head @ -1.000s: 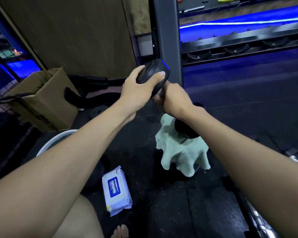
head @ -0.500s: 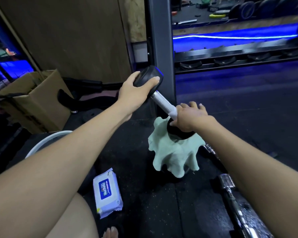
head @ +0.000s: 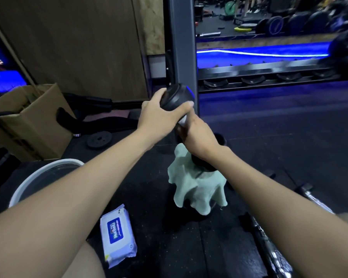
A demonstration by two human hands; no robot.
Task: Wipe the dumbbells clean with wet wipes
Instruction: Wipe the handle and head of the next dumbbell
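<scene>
A black dumbbell [head: 177,97] stands tilted on end, its lower head [head: 203,165] resting on a pale green cloth [head: 197,189] on the floor. My left hand [head: 159,115] grips the upper head from the left. Just below it, my right hand [head: 197,135] is wrapped round the handle, with a bit of white wipe [head: 182,121] showing at its top. The handle itself is hidden under my right hand. A white and blue wet wipes pack [head: 117,235] lies on the floor at lower left.
A cardboard box [head: 28,121] sits at left, a white-rimmed bucket [head: 38,177] below it. A small weight plate [head: 98,139] lies on the black rubber floor. A grey rack post [head: 181,47] rises behind the dumbbell. A chrome bar [head: 269,243] lies at lower right.
My right hand has slid back up the handle from the lower head to just under the upper head. My left hand keeps its hold on the upper head.
</scene>
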